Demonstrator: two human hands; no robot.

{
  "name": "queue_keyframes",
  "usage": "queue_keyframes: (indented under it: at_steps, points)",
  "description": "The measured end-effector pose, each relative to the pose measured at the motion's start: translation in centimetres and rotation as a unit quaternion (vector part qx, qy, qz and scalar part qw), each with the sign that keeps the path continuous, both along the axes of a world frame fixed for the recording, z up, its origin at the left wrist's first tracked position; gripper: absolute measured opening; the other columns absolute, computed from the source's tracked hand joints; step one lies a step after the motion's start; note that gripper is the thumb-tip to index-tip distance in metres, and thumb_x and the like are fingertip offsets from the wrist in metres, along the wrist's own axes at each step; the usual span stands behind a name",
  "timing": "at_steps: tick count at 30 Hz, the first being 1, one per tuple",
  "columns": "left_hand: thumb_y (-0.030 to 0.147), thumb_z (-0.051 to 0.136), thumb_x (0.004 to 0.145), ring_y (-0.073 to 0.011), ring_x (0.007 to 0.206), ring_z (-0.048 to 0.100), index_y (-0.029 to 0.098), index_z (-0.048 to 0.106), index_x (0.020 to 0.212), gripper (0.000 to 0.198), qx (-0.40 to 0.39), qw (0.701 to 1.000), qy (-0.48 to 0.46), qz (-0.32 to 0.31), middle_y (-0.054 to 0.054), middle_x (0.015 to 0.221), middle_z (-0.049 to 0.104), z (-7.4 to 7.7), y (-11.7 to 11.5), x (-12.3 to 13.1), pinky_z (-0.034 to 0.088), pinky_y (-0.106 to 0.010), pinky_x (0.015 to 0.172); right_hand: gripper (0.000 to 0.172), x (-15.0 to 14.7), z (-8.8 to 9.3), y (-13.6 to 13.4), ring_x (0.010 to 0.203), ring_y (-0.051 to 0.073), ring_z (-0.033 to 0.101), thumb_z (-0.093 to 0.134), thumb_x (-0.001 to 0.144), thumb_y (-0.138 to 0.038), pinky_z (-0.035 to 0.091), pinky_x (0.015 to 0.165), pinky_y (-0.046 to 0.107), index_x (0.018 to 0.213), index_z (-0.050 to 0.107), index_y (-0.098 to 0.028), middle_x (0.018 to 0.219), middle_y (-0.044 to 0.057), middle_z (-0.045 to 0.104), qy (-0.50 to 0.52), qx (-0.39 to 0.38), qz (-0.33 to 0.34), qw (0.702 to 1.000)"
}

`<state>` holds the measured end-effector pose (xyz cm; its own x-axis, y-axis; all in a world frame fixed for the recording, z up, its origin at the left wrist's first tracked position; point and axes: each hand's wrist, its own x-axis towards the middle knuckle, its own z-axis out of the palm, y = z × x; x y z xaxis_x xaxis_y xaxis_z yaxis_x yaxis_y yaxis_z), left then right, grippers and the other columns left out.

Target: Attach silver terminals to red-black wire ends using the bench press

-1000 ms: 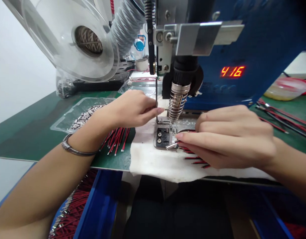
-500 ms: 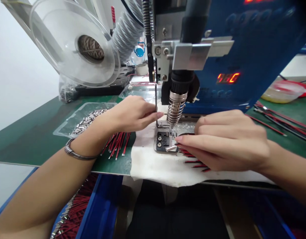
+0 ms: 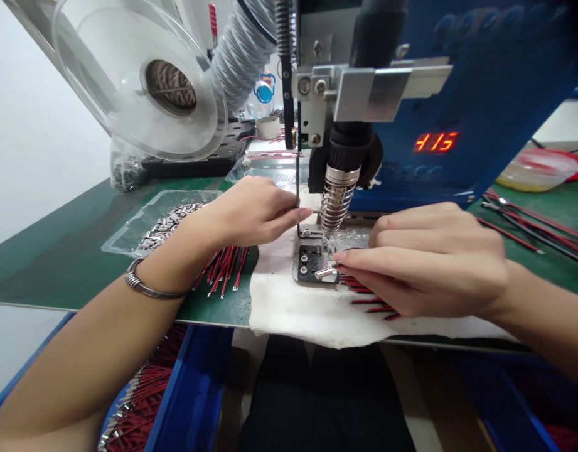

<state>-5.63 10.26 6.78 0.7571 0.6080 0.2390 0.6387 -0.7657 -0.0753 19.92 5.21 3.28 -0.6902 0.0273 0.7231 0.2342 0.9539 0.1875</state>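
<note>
My left hand (image 3: pixel 263 212) is closed, thumb and fingertips pressed together beside the thin upright metal bracket (image 3: pixel 299 188); what they pinch, if anything, is hidden. My right hand (image 3: pixel 439 260) pinches a red-and-black wire, mostly covered by the fingers. Just off these fingertips, a small silver metal part (image 3: pixel 325 272) lies slanted over the edge of the black fixture block (image 3: pixel 310 260). Above the block the soldering iron (image 3: pixel 338 194), wrapped in a wire spring, points down with its tip close to the right fingertips. More red-and-black wires (image 3: pixel 357 285) lie under my right hand.
Behind stands a blue machine (image 3: pixel 411 182) with a lit red display. A clear tray of silver parts (image 3: pixel 171 226) and red wires (image 3: pixel 225 270) are at left. Overhead left hangs a clear fume hood (image 3: pixel 105 94). A blue bin (image 3: pixel 194 376) of wired parts sits below the table edge.
Both hands keep nearly the same pose at the fixture. The view has shifted slightly, and the red display digits now read clearly.
</note>
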Motion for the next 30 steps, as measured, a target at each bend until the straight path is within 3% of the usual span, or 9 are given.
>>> queue_keyframes:
  at_steps: [9,16,21,30]
  points:
    - [0.047,0.033,0.099,-0.0122,0.048,0.036,0.019,0.048,0.062,0.049,-0.005,1.0,0.019,0.02,-0.001,0.053,0.045,0.02,0.0,0.03,0.025,-0.031,0.055,0.018,0.27,0.15,-0.08,0.056,0.012,0.053,0.07,0.087,-0.003,0.047,0.057,0.028,0.098,0.067,-0.017,0.061,-0.005,0.061,-0.001,-0.005,-0.012,1.0]
    - [0.048,0.033,0.098,-0.012,0.049,0.035,0.019,0.046,0.063,0.048,-0.006,1.0,0.018,0.023,-0.001,0.055,0.044,-0.13,0.03,0.02,0.023,-0.032,0.055,0.008,0.2,0.1,0.03,0.056,0.012,0.053,0.07,0.092,-0.011,0.045,0.056,0.027,0.097,0.067,-0.017,0.061,-0.005,0.058,0.007,-0.005,-0.024,1.0]
    - [0.048,0.033,0.097,-0.0121,0.048,0.031,0.02,0.04,0.062,0.045,-0.016,0.999,0.023,0.035,0.0,0.054,0.038,0.01,-0.14,0.13,0.019,-0.033,0.056,0.01,0.04,-0.06,-0.08,0.056,0.012,0.054,0.068,0.093,-0.011,0.048,0.058,0.027,0.1,0.068,-0.018,0.063,-0.005,0.06,0.008,-0.012,-0.023,1.0]
    - [0.048,0.034,0.097,-0.0122,0.049,0.033,0.02,0.042,0.063,0.045,-0.016,0.999,0.022,0.037,0.0,0.054,0.04,-0.09,0.01,0.18,0.021,-0.033,0.056,0.015,-0.02,-0.09,-0.15,0.056,0.012,0.053,0.07,0.089,-0.006,0.048,0.057,0.028,0.099,0.068,-0.017,0.063,-0.004,0.062,0.006,-0.016,-0.023,1.0]
